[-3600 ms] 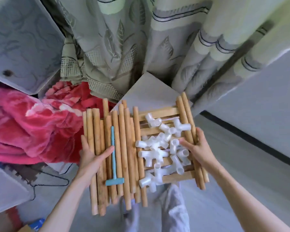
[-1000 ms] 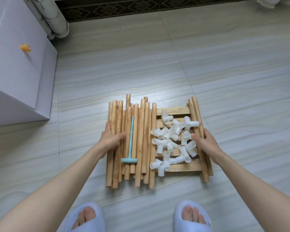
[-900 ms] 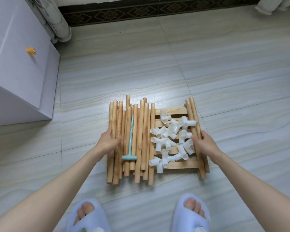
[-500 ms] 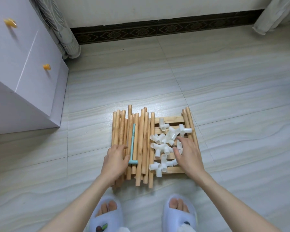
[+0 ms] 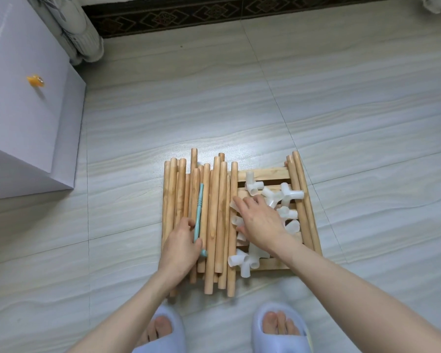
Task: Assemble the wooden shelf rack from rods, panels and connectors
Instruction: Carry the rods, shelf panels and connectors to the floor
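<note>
Lot, laid on the pale grey striped tile floor [image 5: 316,103]: a bundle of round light-wood rods [image 5: 215,215], parallel, ends toward the person's feet, covering the left side of a slatted pale-wood panel [image 5: 267,171]; 2 more rods of the same wood [image 5: 302,200] along the panel's right edge; a loose heap of translucent white plastic multi-way connectors [image 5: 288,197] on the panel's bare slats between the bundle and the 2 rods; 1 slim teal plastic T-headed tool [image 5: 198,215] lying lengthwise on the bundle. Left hand [image 5: 181,248] rests on the near left part of the bundle, thumb against the teal tool's lower shaft; whether the fingers close on it cannot be told. Right hand [image 5: 259,220] lies palm-down on the connector heap, fingers spread and loosely extended, gripping nothing visibly. Adjacent: white cabinet with orange knob [image 5: 23,98] at the floor's far left; 2 pale blue slippers [image 5: 280,327] at the near edge. Condition, as judged: no rod is seated in any connector, no frame stands; sorting appears the step in hand, and the entire assembly remains.
</note>
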